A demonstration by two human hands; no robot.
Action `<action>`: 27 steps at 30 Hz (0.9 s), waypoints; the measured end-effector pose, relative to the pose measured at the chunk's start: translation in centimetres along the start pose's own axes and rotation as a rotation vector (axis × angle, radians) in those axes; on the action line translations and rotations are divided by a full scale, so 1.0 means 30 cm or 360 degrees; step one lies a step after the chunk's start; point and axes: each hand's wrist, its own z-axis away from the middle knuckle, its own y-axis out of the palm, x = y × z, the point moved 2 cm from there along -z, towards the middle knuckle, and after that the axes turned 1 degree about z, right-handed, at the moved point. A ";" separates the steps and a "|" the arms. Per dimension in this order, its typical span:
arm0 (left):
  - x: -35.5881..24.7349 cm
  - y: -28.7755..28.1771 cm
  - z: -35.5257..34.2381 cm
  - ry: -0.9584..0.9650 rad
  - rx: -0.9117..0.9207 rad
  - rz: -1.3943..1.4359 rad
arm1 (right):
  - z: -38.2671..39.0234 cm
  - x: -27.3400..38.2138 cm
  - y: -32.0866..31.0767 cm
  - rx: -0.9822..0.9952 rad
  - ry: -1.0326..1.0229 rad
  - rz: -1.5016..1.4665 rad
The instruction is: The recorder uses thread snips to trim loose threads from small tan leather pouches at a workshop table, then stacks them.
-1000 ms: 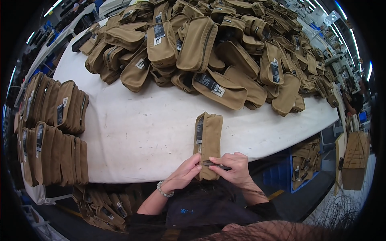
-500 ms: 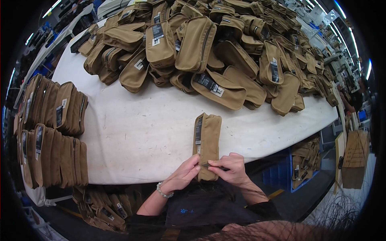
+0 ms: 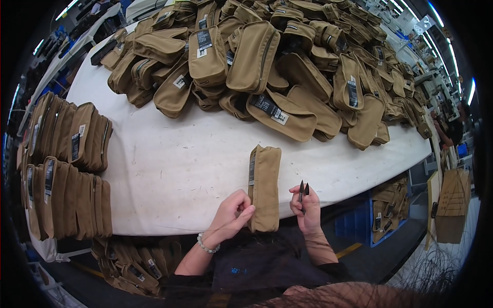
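With the left hand (image 3: 232, 214), pinching the left edge of a tan pouch (image 3: 265, 190) near its lower end, with thumb and forefinger together against the fabric and other fingers curled in. With the right hand (image 3: 307, 211), gripping dark snips (image 3: 302, 191) in bent fingers, with blades upward and parted, off to the right of the pouch and apart from it. Lies between the two hands, touching the left and not the right. Stretches lengthwise away from the body on the white table (image 3: 169, 169), with near end at the table's close edge and far end well beyond both hands. Shows a dark label (image 3: 252, 169) on the left-facing side, above the left thumb. On the left wrist, wearing a beaded bracelet (image 3: 206, 243). Beyond the hands, piled loosely across the far side of the table, a heap of similar pouches (image 3: 254, 59). Over to the left, packed upright side by side, two rows of pouches (image 3: 77, 200). Below the table at right, holding more, a blue crate (image 3: 353, 225).
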 end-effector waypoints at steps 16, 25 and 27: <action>-0.118 -0.004 -0.119 0.0956 0.0065 -0.1109 | -0.120 -0.004 0.122 -0.0340 -0.0344 0.0979; -0.092 -0.027 -0.105 0.1058 -0.0004 -0.1255 | -0.125 -0.019 0.156 -0.0320 -0.0390 0.0974; -0.090 -0.044 -0.092 0.1028 -0.0021 -0.1280 | -0.134 -0.020 0.165 -0.0310 -0.0366 0.0948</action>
